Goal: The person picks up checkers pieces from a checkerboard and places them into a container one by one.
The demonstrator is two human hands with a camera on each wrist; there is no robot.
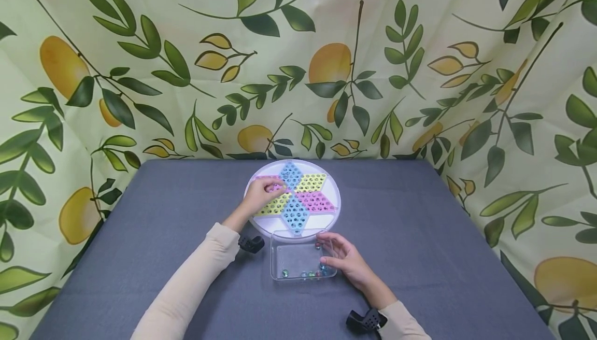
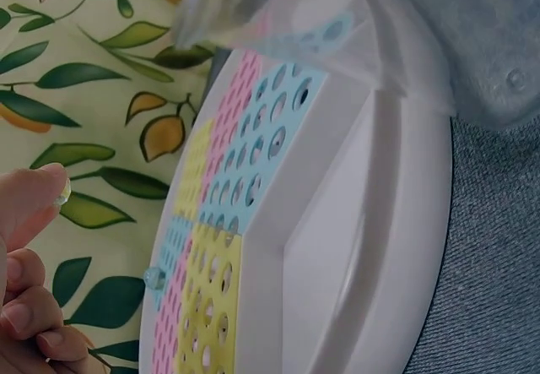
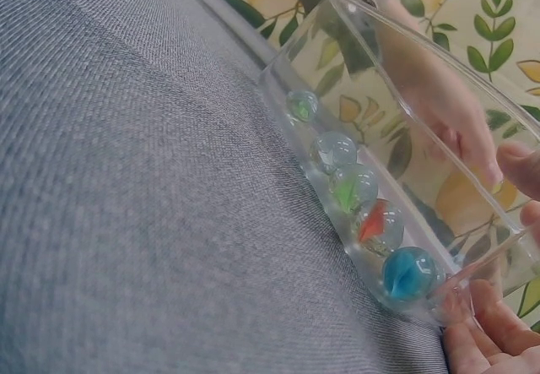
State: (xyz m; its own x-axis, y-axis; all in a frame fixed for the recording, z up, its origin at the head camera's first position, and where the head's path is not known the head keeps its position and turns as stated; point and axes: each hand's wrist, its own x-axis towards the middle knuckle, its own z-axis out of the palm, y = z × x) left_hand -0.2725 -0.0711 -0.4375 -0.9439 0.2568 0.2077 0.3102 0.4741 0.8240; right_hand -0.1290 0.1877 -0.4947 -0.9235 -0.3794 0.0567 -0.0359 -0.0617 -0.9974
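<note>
My left hand (image 1: 265, 193) is over the left part of a round white Chinese checkers board (image 1: 332, 221). Between thumb and fingertip it pinches a glass marble (image 2: 63, 192) with a yellowish tint. A light blue marble (image 2: 153, 278) sits on the board's far section. In front of the board, my right hand (image 1: 349, 261) grips the right side of a clear plastic box (image 1: 298, 281). Several marbles lie along the box's near edge, among them a blue marble (image 3: 411, 273), a red-streaked marble (image 3: 380, 226) and a green-streaked marble (image 3: 353, 188).
The board's star has blue, yellow and pink sections full of holes. A grey cloth (image 1: 186, 210) covers the table. Behind it hangs a curtain (image 1: 280, 70) printed with leaves and fruit. Dark wrist cameras (image 1: 252, 244) are strapped to both wrists.
</note>
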